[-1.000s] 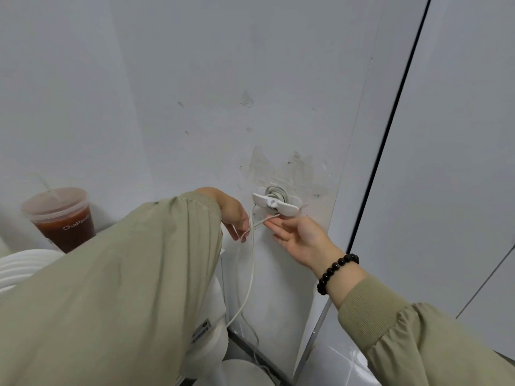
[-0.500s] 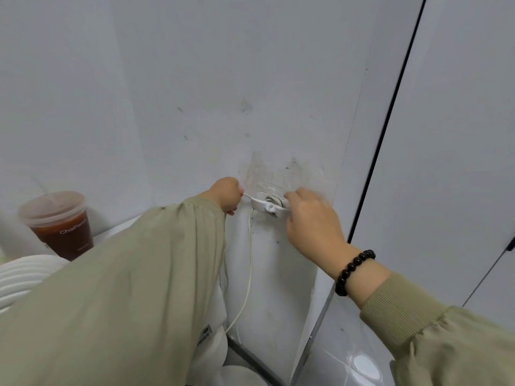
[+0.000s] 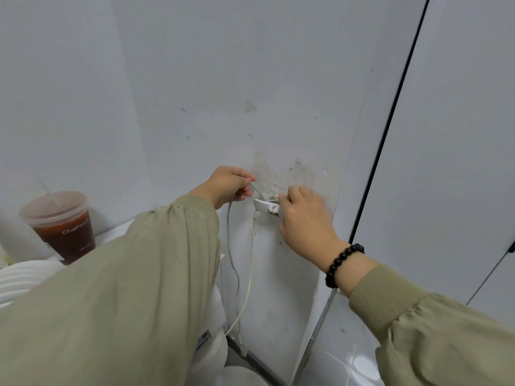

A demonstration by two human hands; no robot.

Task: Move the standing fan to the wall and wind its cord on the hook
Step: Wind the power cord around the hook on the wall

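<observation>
Scuffed white wall (image 3: 250, 79) has the white standing fan (image 3: 210, 358) beside it. Left hand (image 3: 230, 185) pinches thin white cord (image 3: 250, 263) at 9 o'clock of the white plastic hook (image 3: 264, 206), right hand (image 3: 305, 218) grips that; slack left to wind.

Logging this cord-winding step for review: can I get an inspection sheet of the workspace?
Surface: white wall, scuffed and stained around the hook.
Job's things: white hook on the wall, cord turns on it; fan low, mostly hidden by a sleeve.
Clutter: lidded cup of dark drink, left.
Hands: left hand pinches the cord; right hand curls over the hook's right end.
Cables: white cord hangs from hook toward fan.
Surroundings: glossy floor, lower right.
</observation>
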